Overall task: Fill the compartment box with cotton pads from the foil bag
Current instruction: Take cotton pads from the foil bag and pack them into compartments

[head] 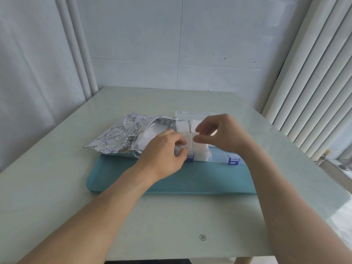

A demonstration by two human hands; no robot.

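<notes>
A silver foil bag with a fish print lies open on the left of a teal mat, white cotton visible in its mouth. To its right stands a clear compartment box with blue latches, its lid raised behind. White cotton pads fill several compartments. My left hand grips a small bunch of cotton pads over the box's front left corner. My right hand hovers over the box's middle, thumb and forefinger pinching the edge of a pad between the two hands.
The mat lies on a pale green glass table. White curtains hang at the left, vertical blinds at the right, a tiled wall behind. The table's right edge drops off near a window sill.
</notes>
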